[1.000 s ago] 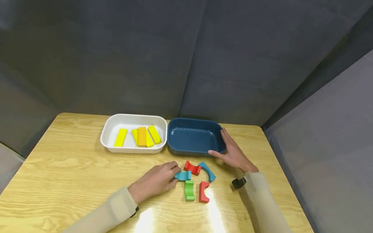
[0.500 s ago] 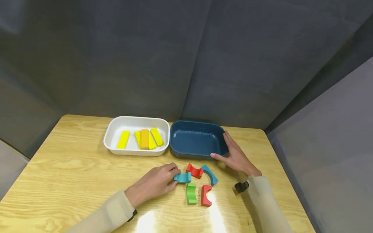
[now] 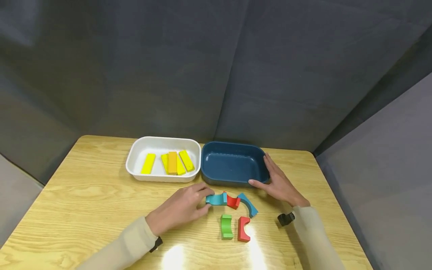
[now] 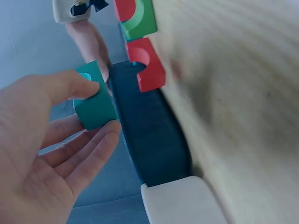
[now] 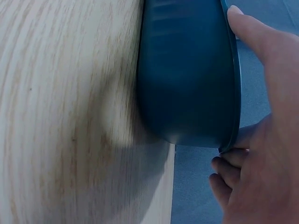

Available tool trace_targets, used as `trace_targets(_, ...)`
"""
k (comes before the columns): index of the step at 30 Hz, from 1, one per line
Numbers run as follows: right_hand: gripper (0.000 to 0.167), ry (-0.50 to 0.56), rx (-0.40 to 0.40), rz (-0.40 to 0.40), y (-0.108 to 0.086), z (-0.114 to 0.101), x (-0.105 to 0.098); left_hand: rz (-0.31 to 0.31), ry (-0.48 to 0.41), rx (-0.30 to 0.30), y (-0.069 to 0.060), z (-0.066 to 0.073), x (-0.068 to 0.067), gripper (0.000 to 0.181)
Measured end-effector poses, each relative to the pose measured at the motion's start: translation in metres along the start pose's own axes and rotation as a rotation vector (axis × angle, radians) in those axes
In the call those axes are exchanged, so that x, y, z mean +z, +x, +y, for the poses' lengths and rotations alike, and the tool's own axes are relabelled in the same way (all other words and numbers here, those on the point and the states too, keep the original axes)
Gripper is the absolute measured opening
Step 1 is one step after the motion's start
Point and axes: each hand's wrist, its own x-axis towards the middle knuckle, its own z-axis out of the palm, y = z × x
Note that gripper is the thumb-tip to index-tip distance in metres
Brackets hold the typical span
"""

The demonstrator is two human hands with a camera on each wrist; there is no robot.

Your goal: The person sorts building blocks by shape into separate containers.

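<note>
Blue arch block [image 3: 217, 200] | pinched by left hand [image 3: 181, 207] | right hand [image 3: 282, 186] grips navy tray [image 3: 233, 165] | red arch [image 3: 233, 202] near

Navy tub [image 3: 233, 167] open above, right fingers [image 3: 272, 163] blocking one end

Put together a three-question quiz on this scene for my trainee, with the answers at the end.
1. Pick one. The left hand holds: (a) a green block, (b) a blue arched block, (c) a red block.
2. True or false: the right hand holds a red block.
3. Fill in: in the white tray, one ____ block lies among yellow blocks.

Key: 1, b. 2, false; it touches the dark blue tray. 3, orange block.
</note>
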Motion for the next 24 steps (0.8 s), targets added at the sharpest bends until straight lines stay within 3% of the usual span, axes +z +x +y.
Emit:
trace_targets(5,0.119,-0.007,-0.005,0.006,0.0,0.001,-0.001,0.017,-0.052,-0.022,0.012,0.0,-0.01,0.03)
trace_targets(13,0.118,-0.006,-0.01,0.008,0.001,0.0,0.0,0.124,-0.016,-0.037,0.034,-0.006,-0.028,0.032)
trace_targets(17,0.118,-0.012,-0.014,0.012,0.001,0.0,0.001,0.157,-0.027,-0.08,0.044,-0.009,-0.027,0.032)
trace_targets(24,0.118,-0.019,-0.014,0.01,0.0,-0.001,0.001,0.159,-0.057,-0.186,0.063,-0.012,-0.022,0.033)
